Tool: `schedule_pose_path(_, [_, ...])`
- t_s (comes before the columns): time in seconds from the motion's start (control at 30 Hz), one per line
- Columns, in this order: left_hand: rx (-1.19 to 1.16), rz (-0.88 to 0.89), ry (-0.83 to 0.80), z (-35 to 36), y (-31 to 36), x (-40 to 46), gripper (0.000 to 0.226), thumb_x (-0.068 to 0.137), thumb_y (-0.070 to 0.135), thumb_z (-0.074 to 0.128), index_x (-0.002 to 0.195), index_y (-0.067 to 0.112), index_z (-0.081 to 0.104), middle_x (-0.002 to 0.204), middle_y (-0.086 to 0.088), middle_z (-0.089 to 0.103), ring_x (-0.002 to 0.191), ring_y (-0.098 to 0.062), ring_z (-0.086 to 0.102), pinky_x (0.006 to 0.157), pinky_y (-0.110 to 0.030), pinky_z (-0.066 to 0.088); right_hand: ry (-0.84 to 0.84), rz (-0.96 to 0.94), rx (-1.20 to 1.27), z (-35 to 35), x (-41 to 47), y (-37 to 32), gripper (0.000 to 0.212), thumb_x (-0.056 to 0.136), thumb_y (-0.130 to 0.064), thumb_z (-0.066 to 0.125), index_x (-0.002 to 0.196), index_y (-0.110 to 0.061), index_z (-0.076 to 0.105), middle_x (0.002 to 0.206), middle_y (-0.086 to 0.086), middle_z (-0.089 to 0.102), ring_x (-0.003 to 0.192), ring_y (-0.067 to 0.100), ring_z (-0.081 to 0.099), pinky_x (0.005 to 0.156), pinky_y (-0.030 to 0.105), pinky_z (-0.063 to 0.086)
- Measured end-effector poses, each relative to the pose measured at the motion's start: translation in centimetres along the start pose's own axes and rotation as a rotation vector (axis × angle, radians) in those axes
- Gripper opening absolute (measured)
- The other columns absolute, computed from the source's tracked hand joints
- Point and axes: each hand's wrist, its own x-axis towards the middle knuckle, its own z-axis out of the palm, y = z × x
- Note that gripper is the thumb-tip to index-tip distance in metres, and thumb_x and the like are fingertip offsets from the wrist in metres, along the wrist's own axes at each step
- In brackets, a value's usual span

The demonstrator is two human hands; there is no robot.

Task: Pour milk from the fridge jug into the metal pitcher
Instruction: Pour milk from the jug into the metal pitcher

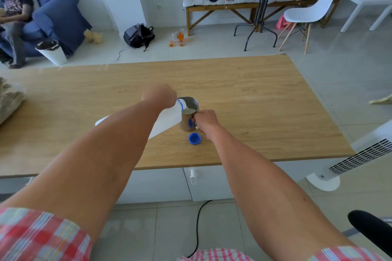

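Observation:
The white plastic milk jug (167, 119) is tipped to the right, its blue-ringed mouth over the rim of the metal pitcher (188, 112). A thin stream of milk runs into the pitcher, which holds some milk. My left hand (159, 95) grips the jug from above; my forearm hides most of the jug's body. My right hand (205, 121) holds the pitcher's handle on its right side. The pitcher stands upright on the wooden table (254, 95). The jug's blue cap (194, 138) lies open side up on the table just in front of the pitcher.
A tower fan (360, 154) stands off the table's right front corner. A black cable (197, 224) runs across the floor below me. Behind the table are a white bin (52, 53), a backpack (139, 35), a bench and a white chair (307, 12). A person sits in the blue armchair at far left.

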Motion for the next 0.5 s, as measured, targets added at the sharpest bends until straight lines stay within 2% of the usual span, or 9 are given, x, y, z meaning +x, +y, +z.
schedule_pose_path(0.5, [0.001,0.009,-0.001,-0.01,-0.07,0.0,0.041,0.099,0.024,0.036,0.128,0.008,0.06,0.125,-0.018,0.062,0.111,-0.037,0.061,0.095,-0.046,0.05,0.001,-0.009,-0.001,0.13,0.05,0.0,0.021,0.089,-0.001,0.046,0.084,-0.011,0.064,0.074,0.006,0.054,0.063,0.019,0.042,0.054,0.029,0.035])
